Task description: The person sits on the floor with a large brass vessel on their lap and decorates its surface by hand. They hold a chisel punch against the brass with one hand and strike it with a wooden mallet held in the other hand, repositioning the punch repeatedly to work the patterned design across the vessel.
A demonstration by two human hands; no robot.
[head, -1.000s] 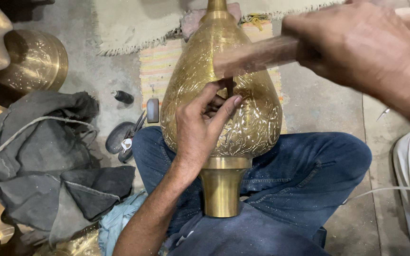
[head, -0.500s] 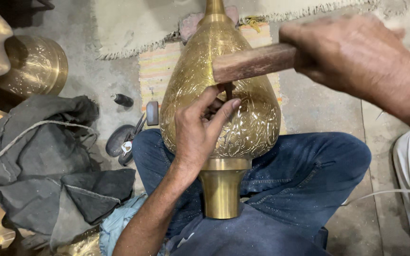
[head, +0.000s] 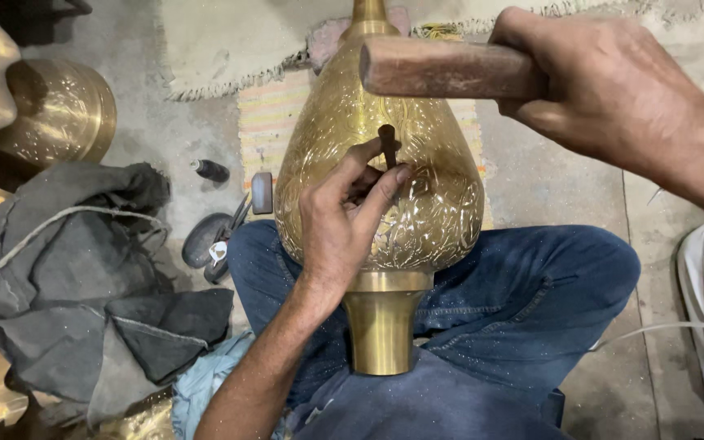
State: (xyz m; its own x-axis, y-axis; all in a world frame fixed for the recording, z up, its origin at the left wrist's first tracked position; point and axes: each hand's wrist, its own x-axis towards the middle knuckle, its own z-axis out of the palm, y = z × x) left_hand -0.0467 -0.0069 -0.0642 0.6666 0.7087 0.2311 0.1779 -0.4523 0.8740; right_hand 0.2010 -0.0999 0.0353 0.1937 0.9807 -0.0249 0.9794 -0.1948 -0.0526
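Observation:
A large engraved brass vase (head: 442, 212) lies across my lap, its plain brass neck (head: 380, 322) pointing toward me. My left hand (head: 348, 220) rests on the vase body and pinches a small dark chisel (head: 387, 145) upright against the engraved surface. My right hand (head: 605, 90) grips a wooden mallet (head: 450, 69), held just above the chisel's top. My legs in blue jeans (head: 531, 285) sit crossed under the vase.
A grey cloth bag with a cord (head: 75, 277) lies at left. A round brass bowl (head: 63, 110) and other brass pieces stand at far left. Small dark tools (head: 209, 240) sit on the concrete floor beside my knee. A striped mat (head: 266, 122) lies under the vase.
The mallet has risen and drawn closer to the camera above the chisel. The left hand keeps the chisel on the vase, and the vase has not moved.

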